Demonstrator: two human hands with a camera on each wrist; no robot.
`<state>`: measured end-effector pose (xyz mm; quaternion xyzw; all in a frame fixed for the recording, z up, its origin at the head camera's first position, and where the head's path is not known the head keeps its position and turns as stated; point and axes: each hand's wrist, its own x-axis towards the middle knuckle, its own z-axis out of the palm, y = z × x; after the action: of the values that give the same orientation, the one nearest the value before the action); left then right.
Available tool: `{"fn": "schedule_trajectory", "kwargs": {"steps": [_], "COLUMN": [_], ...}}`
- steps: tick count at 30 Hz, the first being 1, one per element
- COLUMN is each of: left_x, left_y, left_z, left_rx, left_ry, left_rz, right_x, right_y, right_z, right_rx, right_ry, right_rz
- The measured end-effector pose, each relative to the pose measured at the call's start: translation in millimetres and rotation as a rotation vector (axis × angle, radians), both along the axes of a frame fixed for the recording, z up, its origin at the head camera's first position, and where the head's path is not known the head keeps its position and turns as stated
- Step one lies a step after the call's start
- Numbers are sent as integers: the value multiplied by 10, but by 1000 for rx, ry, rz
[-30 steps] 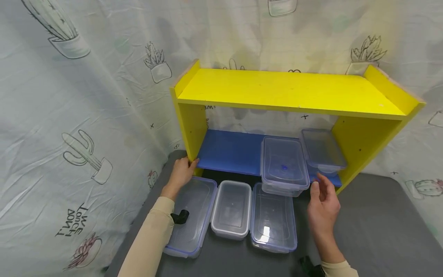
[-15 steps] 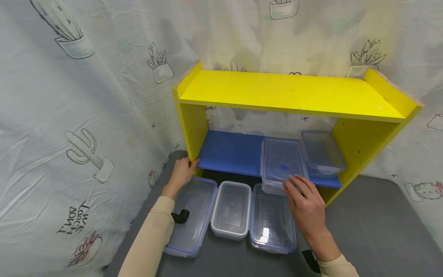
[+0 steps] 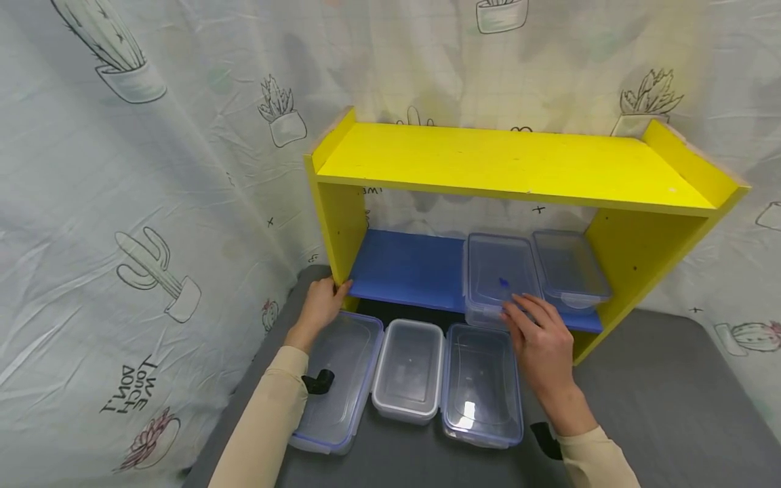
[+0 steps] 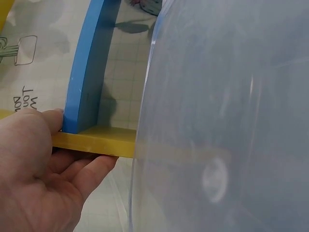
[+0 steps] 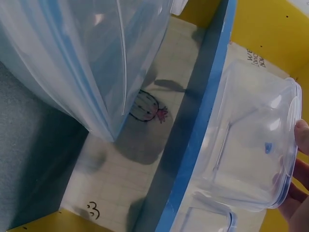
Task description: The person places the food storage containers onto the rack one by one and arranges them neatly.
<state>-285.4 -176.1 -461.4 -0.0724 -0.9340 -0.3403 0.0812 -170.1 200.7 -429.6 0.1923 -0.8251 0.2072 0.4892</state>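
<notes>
In the head view, my left hand [image 3: 320, 305] grips the lower left side panel [image 3: 338, 237] of a yellow shelf unit [image 3: 512, 163]. In the left wrist view, the thumb lies on one side of that panel and the fingers on the other. My right hand [image 3: 543, 346] presses its fingers against the front right of a clear lidded food container [image 3: 497, 271] with a blue spot. This container rests on the blue shelf board [image 3: 409, 264]. Right of it stands another clear container [image 3: 570, 268], close beside the right panel. The right wrist view has the fingers [image 5: 303, 135] at the container's end.
Below the board, in front of the unit, a row of containers lies on the grey surface [image 3: 659, 386]: a large blue-rimmed one [image 3: 342, 386] under the left forearm, a smaller white-rimmed one [image 3: 409, 373], and another blue-rimmed one [image 3: 482, 386]. A patterned curtain [image 3: 201, 169] hangs behind.
My right hand has come from the container's right side to its front. The container has slid back deeper onto the blue board. My left hand keeps its grip on the panel.
</notes>
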Motion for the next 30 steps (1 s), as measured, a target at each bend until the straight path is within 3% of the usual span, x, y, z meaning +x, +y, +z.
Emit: {"fn": "schedule_trajectory", "kwargs": {"steps": [25, 30], "left_x": [-15, -21], "left_y": [-10, -10], "left_z": [-10, -30], "left_rx": [4, 0], "left_ry": [6, 13], "left_rz": [-12, -11], "right_x": [-391, -383], "right_y": [-19, -29], "right_z": [16, 16], "right_rx": [-54, -35], "right_ry": [10, 10], "right_rz": [-56, -68]}}
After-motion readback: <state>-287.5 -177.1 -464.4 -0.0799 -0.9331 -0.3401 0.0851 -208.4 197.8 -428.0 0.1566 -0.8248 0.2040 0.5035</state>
